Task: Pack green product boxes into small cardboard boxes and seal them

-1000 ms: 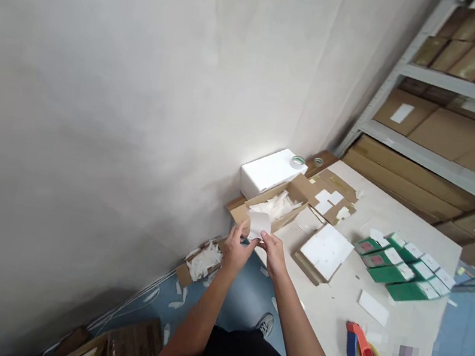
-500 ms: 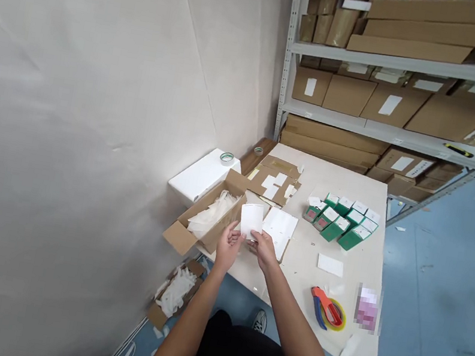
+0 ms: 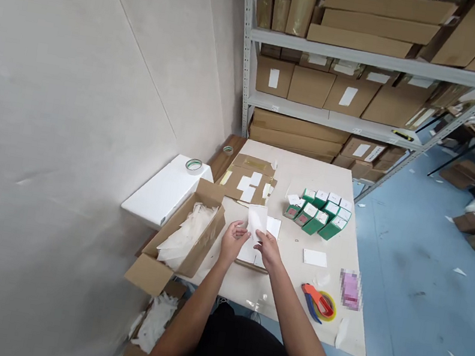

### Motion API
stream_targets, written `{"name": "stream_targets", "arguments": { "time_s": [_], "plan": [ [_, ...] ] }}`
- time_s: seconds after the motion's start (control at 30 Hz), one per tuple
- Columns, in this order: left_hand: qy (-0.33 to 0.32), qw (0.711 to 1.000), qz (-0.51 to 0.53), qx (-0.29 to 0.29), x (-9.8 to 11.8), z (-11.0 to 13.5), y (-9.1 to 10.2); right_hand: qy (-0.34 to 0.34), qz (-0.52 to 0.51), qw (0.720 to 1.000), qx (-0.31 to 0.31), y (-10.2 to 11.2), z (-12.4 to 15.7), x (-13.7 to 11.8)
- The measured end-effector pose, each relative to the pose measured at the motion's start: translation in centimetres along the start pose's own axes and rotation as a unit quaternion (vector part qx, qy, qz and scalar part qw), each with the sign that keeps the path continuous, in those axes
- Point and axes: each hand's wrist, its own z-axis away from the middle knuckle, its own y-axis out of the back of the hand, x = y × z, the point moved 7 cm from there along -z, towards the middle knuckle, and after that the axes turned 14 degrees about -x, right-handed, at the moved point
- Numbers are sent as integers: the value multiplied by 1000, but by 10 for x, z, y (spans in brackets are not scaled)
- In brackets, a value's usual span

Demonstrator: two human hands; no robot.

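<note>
Thin white piece (image 3: 257, 219) held in our right hand (image 3: 268, 249)

We hold the white piece low on its right side, in a narrow pinch between the right thumb and fingers. Our left hand (image 3: 234, 239) is half curled at its lower left edge; we cannot tell whether those fingertips grip it or lie just beside it.

The piece looks flat and pale, roughly rectangular, taller than wide. It is in front of us above the table (image 3: 301, 165), and we cannot tell whether it is a sheet or a pouch.

Below and behind it we see a white-topped stack (image 3: 273, 226), partly hidden by our hands. To the left is an open carton (image 3: 203, 250) with crumpled white material (image 3: 188, 235) inside. To the right are green boxes (image 3: 315, 223) with white tops, a white card (image 3: 314, 258), and a red-and-blue tool (image 3: 324, 303) touching a yellow ring (image 3: 334, 311). Beyond the table, a metal shelf (image 3: 303, 111) bears brown cartons (image 3: 311, 87).
</note>
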Motion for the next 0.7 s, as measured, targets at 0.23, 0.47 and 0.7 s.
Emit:
{"name": "stream_targets", "arguments": {
  "time_s": [0.23,0.47,0.7],
  "plan": [
    [-5,998,0,-59,-3,-48,15,32,95,992,74,3,-37,-4],
    [2,996,-8,-92,-16,-85,20,12,130,981,142,36,-55,-6],
    [57,989,7,-135,-63,-106,5,-3,125,974,189,55,-69,32]
  ]
}}
